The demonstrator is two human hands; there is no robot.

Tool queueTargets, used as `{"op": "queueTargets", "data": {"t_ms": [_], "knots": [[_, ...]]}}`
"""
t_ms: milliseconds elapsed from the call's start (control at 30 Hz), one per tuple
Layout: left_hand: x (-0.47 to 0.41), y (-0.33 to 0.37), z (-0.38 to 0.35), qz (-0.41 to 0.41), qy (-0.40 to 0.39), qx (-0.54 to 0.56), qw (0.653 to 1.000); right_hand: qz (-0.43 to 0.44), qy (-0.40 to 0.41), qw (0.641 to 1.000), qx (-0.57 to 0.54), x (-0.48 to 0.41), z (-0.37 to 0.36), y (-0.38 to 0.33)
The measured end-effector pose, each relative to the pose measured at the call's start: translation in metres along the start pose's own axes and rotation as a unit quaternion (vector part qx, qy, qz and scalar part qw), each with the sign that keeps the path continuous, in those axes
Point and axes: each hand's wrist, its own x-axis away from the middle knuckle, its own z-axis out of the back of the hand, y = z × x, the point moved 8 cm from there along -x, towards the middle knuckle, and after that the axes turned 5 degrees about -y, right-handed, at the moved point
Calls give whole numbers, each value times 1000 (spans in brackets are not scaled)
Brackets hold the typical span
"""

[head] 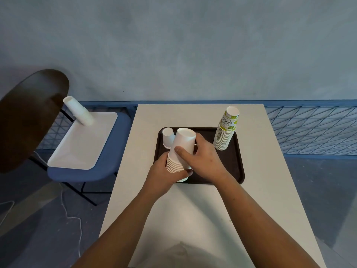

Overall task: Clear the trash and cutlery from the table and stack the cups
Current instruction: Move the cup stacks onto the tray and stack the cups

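Both hands hold a tilted, upturned stack of white paper cups (182, 146) at the near edge of the dark tray (231, 165) on the worktop (193, 209). The left hand (164, 171) has its grip around the rims, the right hand (204, 159) around the top cup. A small upturned cup (168, 137) stands just beside them. A lime-printed cup stack (226, 130) stands at the tray's far right corner.

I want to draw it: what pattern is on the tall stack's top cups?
The printed cups show green lime slices and lettering on white; head view.
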Motion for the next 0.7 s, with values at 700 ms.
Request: {"op": "queueTargets", "data": {"t_ms": [700], "knots": [[10, 15, 2, -36, 0, -4, 999, 7, 0, 1000, 18, 0, 15, -6]]}}
